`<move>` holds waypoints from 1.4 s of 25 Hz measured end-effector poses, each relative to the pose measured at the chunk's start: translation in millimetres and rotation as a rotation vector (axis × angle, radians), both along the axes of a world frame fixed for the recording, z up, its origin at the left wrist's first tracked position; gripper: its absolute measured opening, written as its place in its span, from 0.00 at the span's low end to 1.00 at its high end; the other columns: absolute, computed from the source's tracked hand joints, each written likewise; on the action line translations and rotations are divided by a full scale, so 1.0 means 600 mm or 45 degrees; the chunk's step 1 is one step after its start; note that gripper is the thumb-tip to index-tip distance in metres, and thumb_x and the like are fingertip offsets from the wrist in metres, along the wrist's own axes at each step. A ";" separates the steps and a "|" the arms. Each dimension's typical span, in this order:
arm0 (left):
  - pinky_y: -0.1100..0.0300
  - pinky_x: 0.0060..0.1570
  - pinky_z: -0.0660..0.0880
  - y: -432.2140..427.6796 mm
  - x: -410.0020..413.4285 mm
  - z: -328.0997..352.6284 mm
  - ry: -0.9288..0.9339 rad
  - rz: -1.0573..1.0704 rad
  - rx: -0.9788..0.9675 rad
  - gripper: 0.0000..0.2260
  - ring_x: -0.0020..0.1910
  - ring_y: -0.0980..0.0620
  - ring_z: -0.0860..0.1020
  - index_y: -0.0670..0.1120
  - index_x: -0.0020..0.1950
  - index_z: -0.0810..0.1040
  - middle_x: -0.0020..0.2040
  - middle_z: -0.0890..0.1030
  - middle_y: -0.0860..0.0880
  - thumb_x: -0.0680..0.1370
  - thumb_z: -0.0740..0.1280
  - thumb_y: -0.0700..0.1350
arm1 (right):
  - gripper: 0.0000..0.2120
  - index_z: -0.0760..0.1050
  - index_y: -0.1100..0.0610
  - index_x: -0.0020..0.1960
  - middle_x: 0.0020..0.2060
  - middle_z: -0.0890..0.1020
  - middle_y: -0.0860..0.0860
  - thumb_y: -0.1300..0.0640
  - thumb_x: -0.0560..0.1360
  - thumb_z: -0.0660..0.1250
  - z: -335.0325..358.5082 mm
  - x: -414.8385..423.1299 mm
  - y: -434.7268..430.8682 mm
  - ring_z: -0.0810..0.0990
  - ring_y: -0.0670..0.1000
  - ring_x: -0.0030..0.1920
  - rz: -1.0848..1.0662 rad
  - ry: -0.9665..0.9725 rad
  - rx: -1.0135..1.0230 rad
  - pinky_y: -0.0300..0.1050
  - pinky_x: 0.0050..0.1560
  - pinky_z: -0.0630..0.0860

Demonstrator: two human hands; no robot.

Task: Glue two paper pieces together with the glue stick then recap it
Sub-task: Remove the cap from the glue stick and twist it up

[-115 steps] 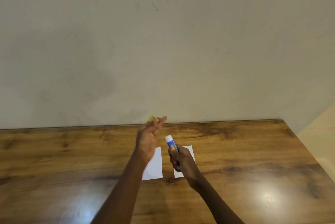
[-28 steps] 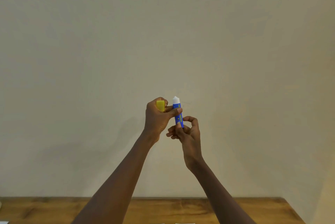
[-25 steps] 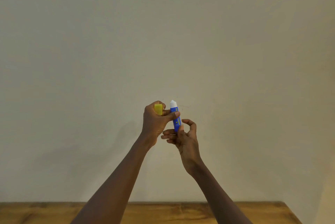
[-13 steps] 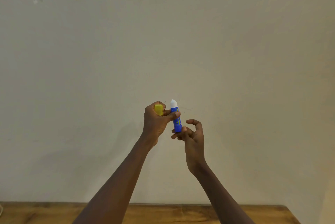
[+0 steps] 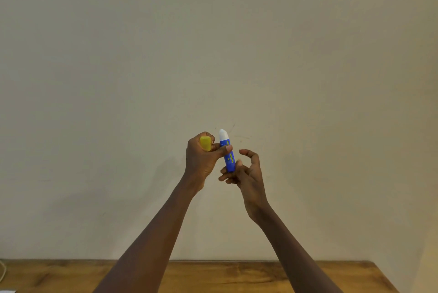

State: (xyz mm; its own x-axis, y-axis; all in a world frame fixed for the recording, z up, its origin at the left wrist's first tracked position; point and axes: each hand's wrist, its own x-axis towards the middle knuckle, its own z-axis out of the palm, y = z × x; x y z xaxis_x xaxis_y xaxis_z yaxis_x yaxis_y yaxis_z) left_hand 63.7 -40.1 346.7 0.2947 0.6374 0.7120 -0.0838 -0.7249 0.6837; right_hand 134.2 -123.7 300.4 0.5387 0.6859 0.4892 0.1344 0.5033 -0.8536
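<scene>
The blue glue stick is held upright in front of the wall, its white glue tip bare and pointing up. My left hand pinches the stick's upper part between thumb and forefinger. The same hand keeps the yellow cap tucked against its fingers. My right hand is just below, with its thumb and lower fingers on the stick's bottom end and its forefinger curled loosely away. The two paper pieces are out of view.
A plain beige wall fills most of the view. The far strip of the wooden table runs along the bottom. A pale cable shows at the left edge.
Both hands rose from the table to wall height and the papers dropped out of view. In the last second my right fingers shifted around the stick's base and the forefinger spread outward.
</scene>
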 end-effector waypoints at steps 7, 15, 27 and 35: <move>0.69 0.30 0.68 -0.001 0.000 -0.004 0.002 -0.041 -0.037 0.21 0.27 0.57 0.70 0.48 0.28 0.61 0.26 0.65 0.50 0.68 0.73 0.39 | 0.12 0.65 0.54 0.50 0.34 0.80 0.55 0.65 0.73 0.64 -0.010 -0.001 0.000 0.80 0.49 0.32 -0.264 -0.137 -0.046 0.41 0.39 0.77; 0.72 0.28 0.68 0.003 -0.001 -0.008 -0.023 -0.021 -0.042 0.21 0.28 0.53 0.68 0.49 0.27 0.61 0.26 0.65 0.51 0.68 0.73 0.39 | 0.20 0.60 0.50 0.56 0.35 0.81 0.51 0.59 0.71 0.68 -0.010 0.000 0.000 0.79 0.46 0.33 -0.235 -0.141 -0.054 0.35 0.38 0.75; 0.69 0.29 0.68 0.002 -0.001 -0.010 -0.021 -0.010 -0.064 0.20 0.32 0.46 0.70 0.48 0.27 0.61 0.26 0.66 0.51 0.68 0.73 0.40 | 0.22 0.62 0.47 0.52 0.38 0.79 0.50 0.61 0.68 0.71 -0.017 -0.002 0.001 0.80 0.48 0.36 -0.318 -0.122 -0.031 0.36 0.38 0.76; 0.76 0.27 0.67 0.003 -0.001 -0.010 0.017 0.002 -0.029 0.20 0.27 0.55 0.68 0.49 0.27 0.61 0.26 0.66 0.53 0.68 0.72 0.40 | 0.13 0.58 0.49 0.56 0.43 0.80 0.52 0.58 0.76 0.59 -0.014 -0.006 0.000 0.81 0.46 0.37 -0.089 -0.061 -0.044 0.34 0.40 0.75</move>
